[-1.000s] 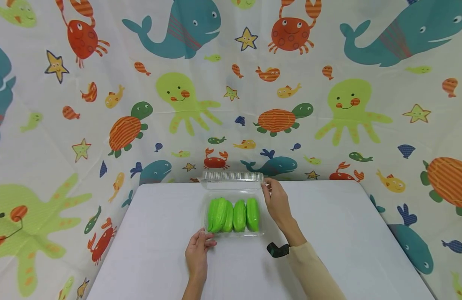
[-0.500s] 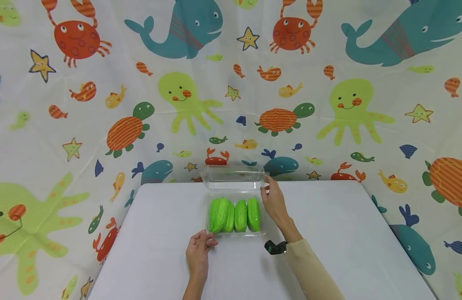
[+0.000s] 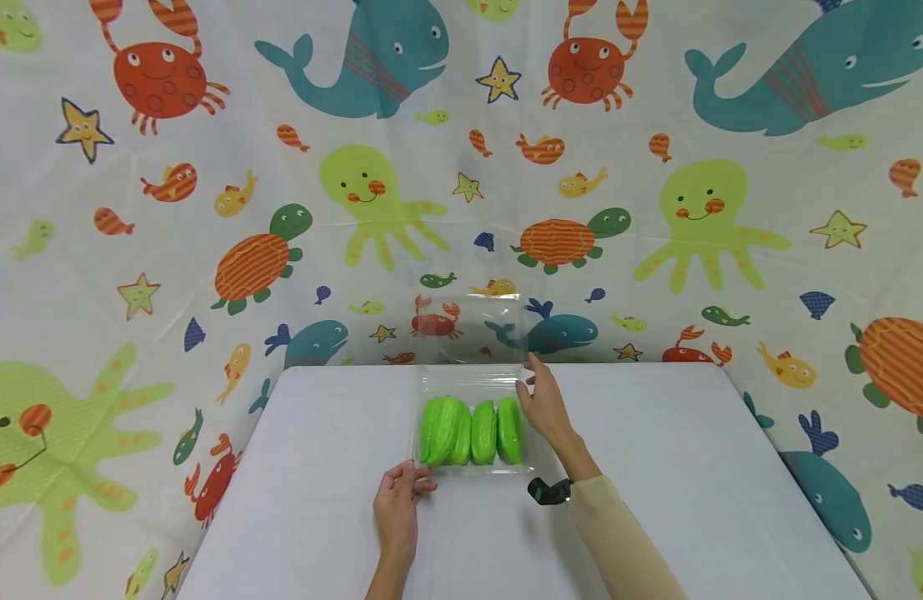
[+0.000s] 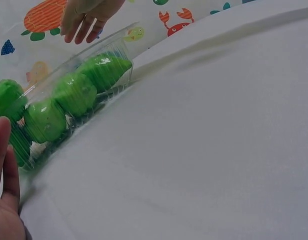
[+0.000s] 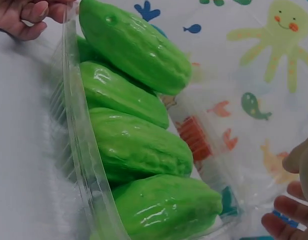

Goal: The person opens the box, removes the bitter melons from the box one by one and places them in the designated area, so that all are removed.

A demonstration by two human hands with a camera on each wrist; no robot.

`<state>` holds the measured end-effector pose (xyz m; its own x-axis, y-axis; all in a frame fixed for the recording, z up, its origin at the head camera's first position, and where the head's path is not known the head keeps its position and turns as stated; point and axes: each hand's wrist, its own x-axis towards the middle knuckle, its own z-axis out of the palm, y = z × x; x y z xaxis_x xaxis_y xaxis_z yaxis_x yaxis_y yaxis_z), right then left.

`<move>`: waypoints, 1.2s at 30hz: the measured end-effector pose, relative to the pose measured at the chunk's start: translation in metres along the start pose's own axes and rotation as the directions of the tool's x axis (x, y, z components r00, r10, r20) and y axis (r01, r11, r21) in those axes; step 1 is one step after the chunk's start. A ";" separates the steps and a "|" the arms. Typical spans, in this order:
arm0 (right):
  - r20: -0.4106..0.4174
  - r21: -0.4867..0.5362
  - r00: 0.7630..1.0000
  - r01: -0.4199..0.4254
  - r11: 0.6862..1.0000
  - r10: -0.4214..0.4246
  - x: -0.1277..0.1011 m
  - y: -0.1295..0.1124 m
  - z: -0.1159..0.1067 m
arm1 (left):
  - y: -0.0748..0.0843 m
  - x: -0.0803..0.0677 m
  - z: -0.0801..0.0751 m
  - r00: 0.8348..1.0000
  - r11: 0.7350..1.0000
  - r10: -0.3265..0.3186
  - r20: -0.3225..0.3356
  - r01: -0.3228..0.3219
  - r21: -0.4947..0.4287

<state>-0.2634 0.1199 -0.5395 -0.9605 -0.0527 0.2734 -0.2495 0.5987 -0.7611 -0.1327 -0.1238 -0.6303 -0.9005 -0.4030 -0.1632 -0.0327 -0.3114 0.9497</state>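
Note:
A clear plastic clamshell container (image 3: 476,471) stands on the table with its hinge side away from me. Inside, several glossy green gourd-like vegetables (image 3: 484,433) lie side by side, their skins bumpy and lengthwise ridged. The transparent lid (image 3: 472,321) is raised behind the base, overlapping the printed backdrop. My left hand (image 3: 396,508) holds the front left corner of the container, fingertips at its rim. Beside the back right corner is my right hand (image 3: 545,402), its fingers loosely spread near the hinge; in the right wrist view these fingers (image 5: 289,210) grip nothing.
A white-covered table (image 3: 318,500) spreads around the container. Behind it hangs a backdrop (image 3: 461,242) printed with sea animals, close to the table's far edge. A black wrist device (image 3: 549,492) sits on the right wrist, by a beige sleeve (image 3: 619,542).
The lid has swung up and back from low over the far edge. My right hand has come away from it and moved slightly toward me. The left hand keeps its place at the corner.

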 end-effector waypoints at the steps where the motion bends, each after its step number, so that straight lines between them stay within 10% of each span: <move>1: 0.009 0.009 1.000 -0.006 1.000 0.006 0.000 0.001 0.001 | 0.000 0.000 0.000 1.000 1.000 0.002 0.001 -0.002 0.003; 36: -0.013 0.011 0.999 -0.033 0.999 0.033 -0.016 -0.021 0.019 | 0.000 -0.001 0.001 0.999 0.999 0.033 -0.001 -0.033 -0.028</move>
<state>-0.2447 0.0934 -0.5390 -0.9665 -0.0228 0.2556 -0.2192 0.5916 -0.7759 -0.1326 -0.1228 -0.6297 -0.9005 -0.4142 -0.1323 0.0091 -0.3221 0.9467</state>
